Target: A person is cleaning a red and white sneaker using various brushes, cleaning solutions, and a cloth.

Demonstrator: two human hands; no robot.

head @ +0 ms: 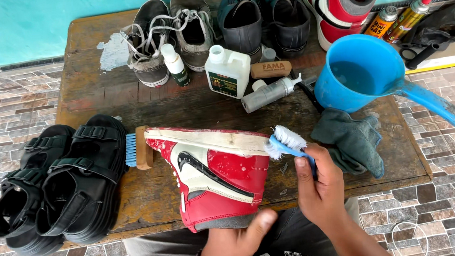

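A worn, dark wooden table point(96, 96) stands on a floor of mottled brown and grey stone tiles point(4, 121), against a turquoise wall point(33, 18). Near its front edge the left hand point(236, 243) clasps the collar of a red, white and black high-top sneaker point(215, 173), tipped sole-up. The right hand point(319, 183) is closed around a blue-handled white-bristled brush point(284, 142) touching the sole's heel end. A blue plastic water dipper point(364, 73) sits nearby.
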